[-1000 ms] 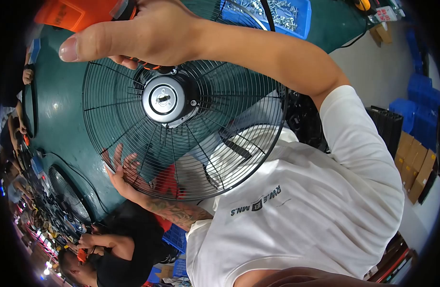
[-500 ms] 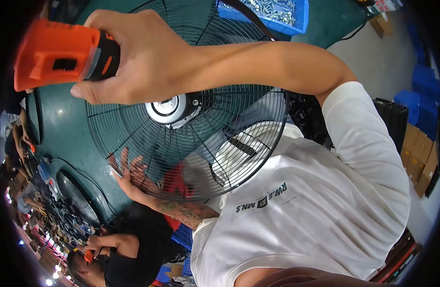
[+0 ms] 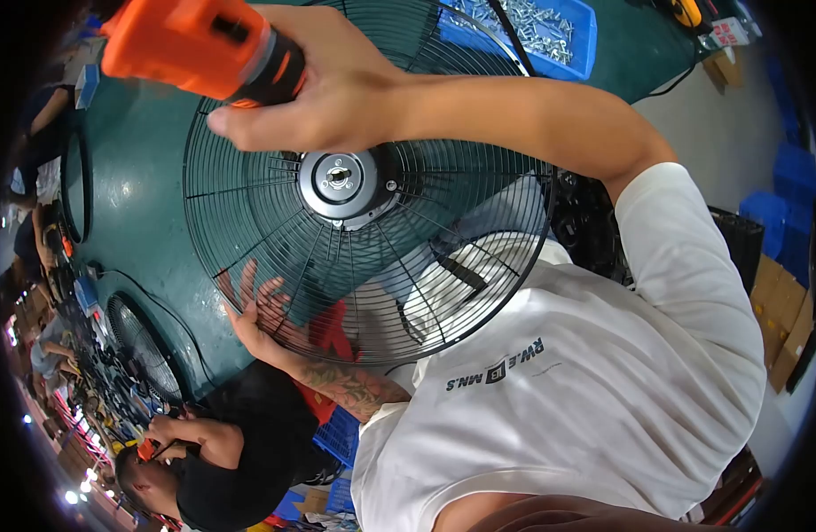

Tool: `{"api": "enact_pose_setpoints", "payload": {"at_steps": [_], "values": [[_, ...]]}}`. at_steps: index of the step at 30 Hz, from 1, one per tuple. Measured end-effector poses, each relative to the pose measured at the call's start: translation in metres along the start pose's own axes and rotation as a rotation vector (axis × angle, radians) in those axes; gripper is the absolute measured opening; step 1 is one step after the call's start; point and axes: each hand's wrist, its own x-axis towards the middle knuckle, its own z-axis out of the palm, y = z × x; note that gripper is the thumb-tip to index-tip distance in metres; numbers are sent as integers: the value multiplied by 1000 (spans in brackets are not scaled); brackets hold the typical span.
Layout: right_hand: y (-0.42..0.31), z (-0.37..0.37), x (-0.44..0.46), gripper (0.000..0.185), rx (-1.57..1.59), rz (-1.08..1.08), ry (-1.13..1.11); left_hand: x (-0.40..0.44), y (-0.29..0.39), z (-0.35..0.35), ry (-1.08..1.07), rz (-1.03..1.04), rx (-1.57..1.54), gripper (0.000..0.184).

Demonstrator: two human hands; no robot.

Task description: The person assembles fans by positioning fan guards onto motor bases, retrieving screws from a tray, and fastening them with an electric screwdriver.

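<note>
My right hand [image 3: 328, 93] is wrapped around an orange and black power drill [image 3: 182, 44], held above a round black wire fan guard [image 3: 479, 306]. At the middle of the guard sits a silver motor hub [image 3: 337, 184] with a short shaft. The drill's tip is hidden. My left hand [image 3: 264, 306] lies against the rim on the other side, fingers spread and seen through the wires; it touches the guard.
A blue bin of screws [image 3: 554, 40] stands on the green table [image 3: 137, 199]. Another fan guard [image 3: 142, 341] lies farther along. A person in black [image 3: 248, 443] works nearby at lower left. Cardboard boxes [image 3: 776, 310] and blue bins [image 3: 785, 213] stand at right.
My right hand and the drill have shifted up and right in the view, uncovering more of the motor hub. My left hand stays at the guard's rim. The whole view has shifted slightly.
</note>
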Motion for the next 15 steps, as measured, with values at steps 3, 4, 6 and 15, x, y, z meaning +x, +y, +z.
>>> {"api": "enact_pose_setpoints", "payload": {"at_steps": [3,4,6,15], "values": [[2,0,2,39,6,16,9,1,-3,3,27,31,18,74],[2,0,2,39,12,25,4,-1,-4,2,53,61,33,74],[3,2,3,38,35,35,-28,4,-8,-6,66,52,17,73],[-40,28,15,36,154,394,-300,-8,-9,-6,154,25,-69,62]]}}
